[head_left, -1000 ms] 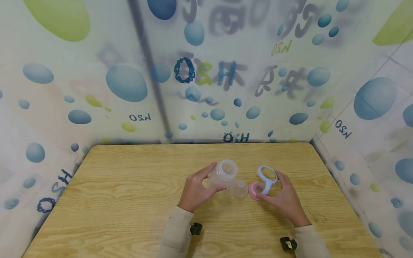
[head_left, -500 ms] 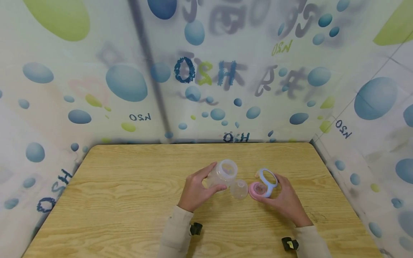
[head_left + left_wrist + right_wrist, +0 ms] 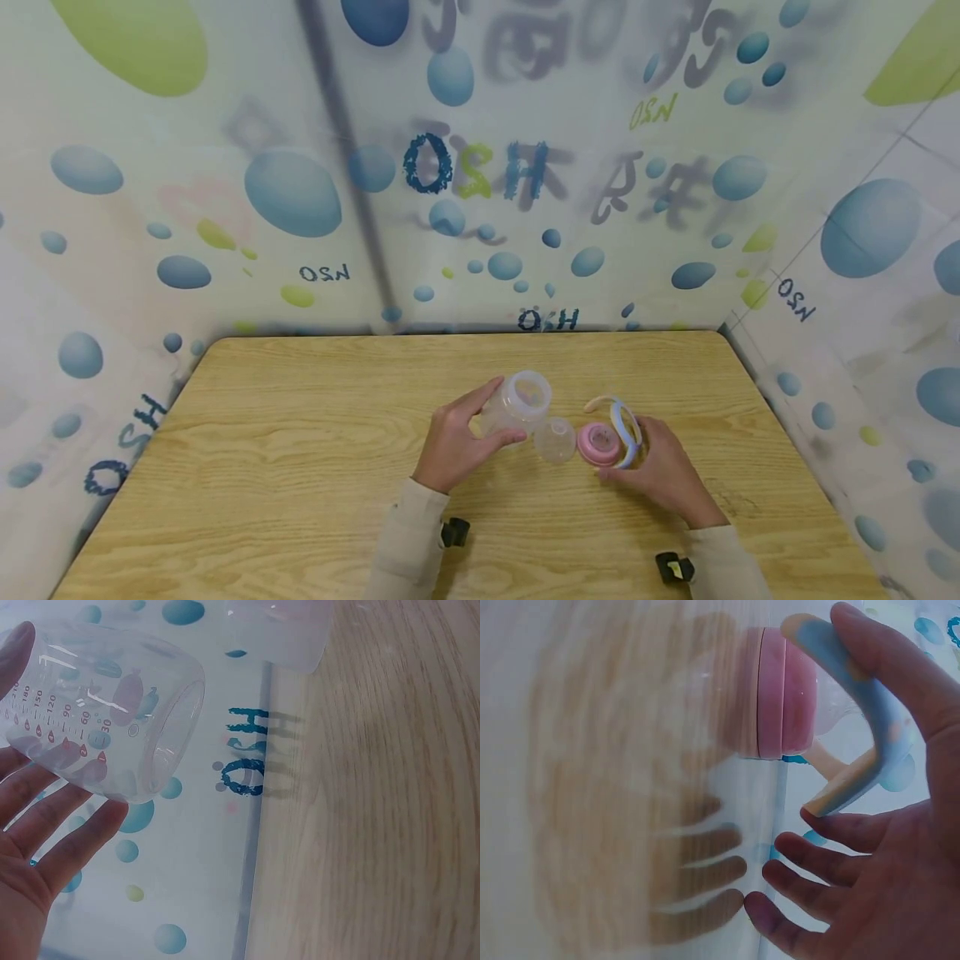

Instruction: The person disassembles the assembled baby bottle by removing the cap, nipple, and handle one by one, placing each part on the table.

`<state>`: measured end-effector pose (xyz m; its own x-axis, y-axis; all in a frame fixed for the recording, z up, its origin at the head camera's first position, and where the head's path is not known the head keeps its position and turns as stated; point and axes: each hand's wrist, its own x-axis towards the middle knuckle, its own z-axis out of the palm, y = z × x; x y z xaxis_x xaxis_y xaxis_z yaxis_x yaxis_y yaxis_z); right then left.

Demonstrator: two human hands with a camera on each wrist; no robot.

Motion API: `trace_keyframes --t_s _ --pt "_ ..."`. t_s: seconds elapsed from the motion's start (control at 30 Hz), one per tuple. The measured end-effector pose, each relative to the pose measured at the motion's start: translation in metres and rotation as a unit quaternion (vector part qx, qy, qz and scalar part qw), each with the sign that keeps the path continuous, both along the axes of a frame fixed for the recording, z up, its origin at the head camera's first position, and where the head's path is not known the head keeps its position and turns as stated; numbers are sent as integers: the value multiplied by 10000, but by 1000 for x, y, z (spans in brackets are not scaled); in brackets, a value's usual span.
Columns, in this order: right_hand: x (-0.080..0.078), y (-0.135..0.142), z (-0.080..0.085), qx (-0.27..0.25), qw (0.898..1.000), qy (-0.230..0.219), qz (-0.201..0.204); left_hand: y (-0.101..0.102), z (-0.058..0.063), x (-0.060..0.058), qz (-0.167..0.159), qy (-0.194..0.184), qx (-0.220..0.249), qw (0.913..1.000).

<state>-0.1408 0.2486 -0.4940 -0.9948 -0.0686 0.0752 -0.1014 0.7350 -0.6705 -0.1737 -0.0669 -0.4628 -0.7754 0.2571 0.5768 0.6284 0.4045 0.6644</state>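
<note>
My left hand point(image 3: 450, 446) grips a clear baby bottle point(image 3: 94, 712) with printed measuring marks. In the head view the bottle is tilted, its uncapped mouth facing up and to the right. Beside it on the table stands a translucent domed cap point(image 3: 555, 442). Right of the cap, a pink screw collar point(image 3: 599, 445) with a clear nipple point(image 3: 836, 705) rests on the table. My right hand point(image 3: 665, 475) pinches a blue and cream bottle handle point(image 3: 885, 724) between thumb and forefinger, close beside the collar. Its other fingers are spread and loosely bent.
The wood-grain table point(image 3: 300, 450) runs back to a wall sheet point(image 3: 420, 233) printed with blue and green spots. A second spotted wall point(image 3: 862, 333) rises along the right side. Dark wrist cameras point(image 3: 455, 532) hang at both cuffs.
The handle has turned in my right hand, so its ring now shows more edge-on and the cream grip points left. My left hand and the bottle have stayed put.
</note>
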Motion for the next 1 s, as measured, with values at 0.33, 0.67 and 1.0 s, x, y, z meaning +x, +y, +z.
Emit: trace_keyframes --t_s 0.33,0.67,1.0 --pt "2 0 -4 752 9971 -47 -103 0 0 0 18 -70 22 10000" --pt "3 -2 -4 899 9957 -177 -118 0 0 0 28 -58 17 10000" --pt "4 -3 -1 965 9949 -292 -102 0 -1 0 34 -47 -1 10000"
